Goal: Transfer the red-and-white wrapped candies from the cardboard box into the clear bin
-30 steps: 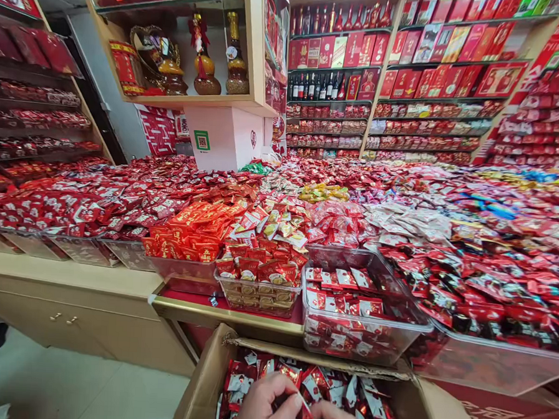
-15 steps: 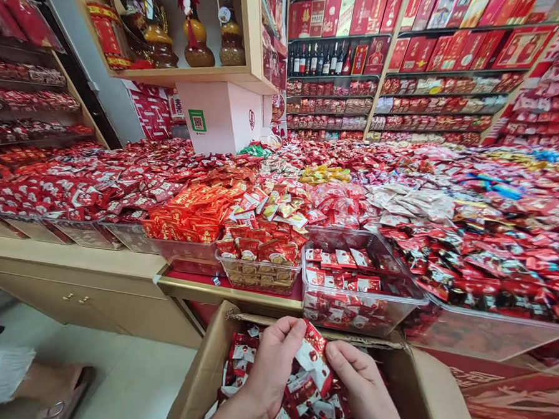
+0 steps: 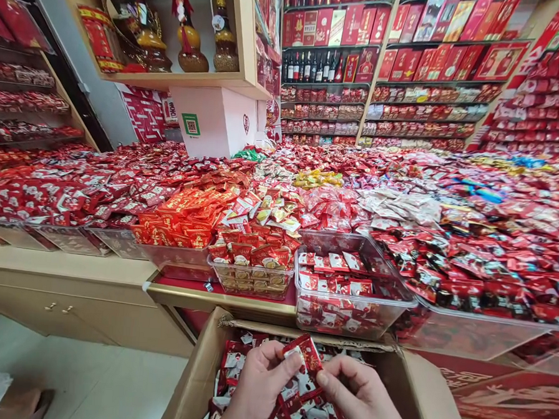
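Over an open cardboard box [image 3: 432,392], both my hands hold small red and white candy packets. My left hand [image 3: 261,380] pinches a packet [image 3: 304,354] between thumb and fingers. On its other side, my right hand [image 3: 358,392] has thumb and fingertips closed at the packet's right edge. Whether one packet or two overlapping ones are in my fingers, I cannot tell. Loose packets of the same look [image 3: 234,360] fill the box below, partly hidden by my hands. Just beyond the box, a clear plastic bin [image 3: 349,313] contains similar packets in rows, with bare space at its right side.
A small clear bin of durian packets [image 3: 252,274] stands left of the half-filled bin. Orange-red packets [image 3: 180,217] are heaped farther left, dark red ones [image 3: 472,288] at the right. A wooden display cabinet [image 3: 174,79] overhangs the counter. A person's foot shows at lower left.
The view has shifted slightly, so the shelves and bins sit a little farther left. My hands have turned the packet, and its red printed part now faces up more.
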Demonstrator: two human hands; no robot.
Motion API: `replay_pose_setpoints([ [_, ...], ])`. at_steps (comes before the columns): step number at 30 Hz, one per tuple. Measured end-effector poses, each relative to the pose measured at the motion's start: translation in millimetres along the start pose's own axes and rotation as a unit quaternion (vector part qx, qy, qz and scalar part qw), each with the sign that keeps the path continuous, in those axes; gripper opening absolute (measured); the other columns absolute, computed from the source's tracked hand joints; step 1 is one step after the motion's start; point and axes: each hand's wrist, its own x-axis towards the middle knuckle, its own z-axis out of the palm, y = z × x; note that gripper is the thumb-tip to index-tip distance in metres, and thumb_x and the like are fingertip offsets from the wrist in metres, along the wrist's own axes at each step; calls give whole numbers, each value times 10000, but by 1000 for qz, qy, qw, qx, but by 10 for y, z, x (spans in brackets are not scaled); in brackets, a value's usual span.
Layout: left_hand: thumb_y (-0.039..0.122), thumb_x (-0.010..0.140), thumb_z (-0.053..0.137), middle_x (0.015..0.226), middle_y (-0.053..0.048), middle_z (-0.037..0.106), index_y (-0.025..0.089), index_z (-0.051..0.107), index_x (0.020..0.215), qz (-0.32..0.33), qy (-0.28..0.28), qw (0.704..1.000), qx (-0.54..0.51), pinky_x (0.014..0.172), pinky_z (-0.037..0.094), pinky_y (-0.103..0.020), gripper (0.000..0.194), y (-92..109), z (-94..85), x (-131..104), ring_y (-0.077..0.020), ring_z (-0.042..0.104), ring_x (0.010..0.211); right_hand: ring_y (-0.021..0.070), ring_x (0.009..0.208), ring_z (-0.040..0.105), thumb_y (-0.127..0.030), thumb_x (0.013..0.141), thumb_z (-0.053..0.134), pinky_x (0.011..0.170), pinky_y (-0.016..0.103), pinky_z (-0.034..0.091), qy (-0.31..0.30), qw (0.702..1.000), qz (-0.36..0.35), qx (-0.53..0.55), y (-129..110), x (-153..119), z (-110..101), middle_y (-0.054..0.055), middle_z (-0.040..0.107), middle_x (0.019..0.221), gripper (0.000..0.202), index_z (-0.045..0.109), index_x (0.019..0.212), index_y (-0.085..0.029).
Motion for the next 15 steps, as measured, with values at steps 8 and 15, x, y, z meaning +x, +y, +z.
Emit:
replay_pose_setpoints([
  [8,395,695,578,656,-1,623,149,573,782,1,-28,994,105,522,367,-199,261,80,-79,-30,-87,532,540,127,547,494,-421,738,475,501,225,382,112,952,-116,-261,-948,546,-744,8,578,604,273,580,740,-169],
  [15,382,666,577,668,18,577,153,548,772,-48,-73,978,190,567,373,-225,254,-332,-432,-7,-99,510,579,145,574,554,-157,619,543,460,213,347,-30,834,65,-548,-1022,1393,-848,44,627,623,95,602,690,-136],
])
